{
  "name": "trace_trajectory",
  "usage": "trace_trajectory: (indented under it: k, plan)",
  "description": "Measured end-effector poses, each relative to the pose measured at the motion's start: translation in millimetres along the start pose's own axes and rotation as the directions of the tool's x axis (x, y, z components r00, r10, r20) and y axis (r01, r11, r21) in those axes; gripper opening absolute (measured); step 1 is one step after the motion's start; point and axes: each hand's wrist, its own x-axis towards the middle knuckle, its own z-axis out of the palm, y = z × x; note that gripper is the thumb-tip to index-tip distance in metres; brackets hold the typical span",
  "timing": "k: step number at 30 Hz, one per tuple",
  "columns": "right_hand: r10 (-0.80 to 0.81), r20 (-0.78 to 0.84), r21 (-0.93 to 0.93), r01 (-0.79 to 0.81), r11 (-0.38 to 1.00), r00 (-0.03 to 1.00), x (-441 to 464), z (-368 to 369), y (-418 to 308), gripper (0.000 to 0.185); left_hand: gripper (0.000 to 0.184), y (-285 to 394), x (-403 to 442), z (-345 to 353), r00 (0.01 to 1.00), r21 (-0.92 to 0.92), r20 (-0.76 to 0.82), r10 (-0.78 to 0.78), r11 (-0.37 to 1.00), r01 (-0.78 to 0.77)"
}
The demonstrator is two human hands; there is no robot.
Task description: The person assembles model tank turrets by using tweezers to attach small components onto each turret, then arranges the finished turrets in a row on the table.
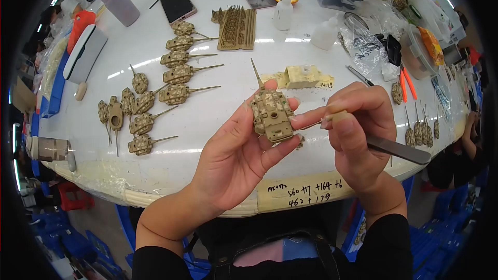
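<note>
A camouflaged model tank turret (272,114) with a long thin barrel pointing away from me is held up over the table's near side. My left hand (233,148) is closed around it, fingers under and beside it. Close to the turret's right side, my right hand (360,124) pinches a pair of metal tweezers (399,150), whose flat end sticks out to the right. The tips reach toward the turret; whether they hold a small part is too small to tell. One right fingertip is at the turret's edge.
Several finished-looking turrets (179,75) lie in rows at left. Behind stand a brown parts frame (236,28), a phone (178,5) and a white bottle (283,13). A taped yellow block (301,76) sits beyond my hands. Orange-handled pliers (408,83) and more turrets (423,134) lie right.
</note>
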Motion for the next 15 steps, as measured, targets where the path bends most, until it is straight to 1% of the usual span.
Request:
trace_trajectory:
  k: [6,12,15]
  plan:
    - [-0.016,0.015,-0.025,0.017,1.000,1.000,-0.2,-0.1,0.8,0.013,0.045,-0.8,0.4,-1.4,1.000,-0.007,0.019,0.002,1.000,-0.002]
    - [-0.027,0.019,-0.036,0.027,0.999,0.999,0.3,-0.5,1.8,0.012,0.045,-0.3,0.2,-1.2,1.000,-0.004,0.005,-0.001,1.000,0.001]
    - [-0.035,0.053,0.002,0.035,0.999,0.998,0.1,-5.6,2.6,0.014,0.044,-0.1,-0.4,-2.0,1.000,-0.007,0.004,-0.001,1.000,0.001]
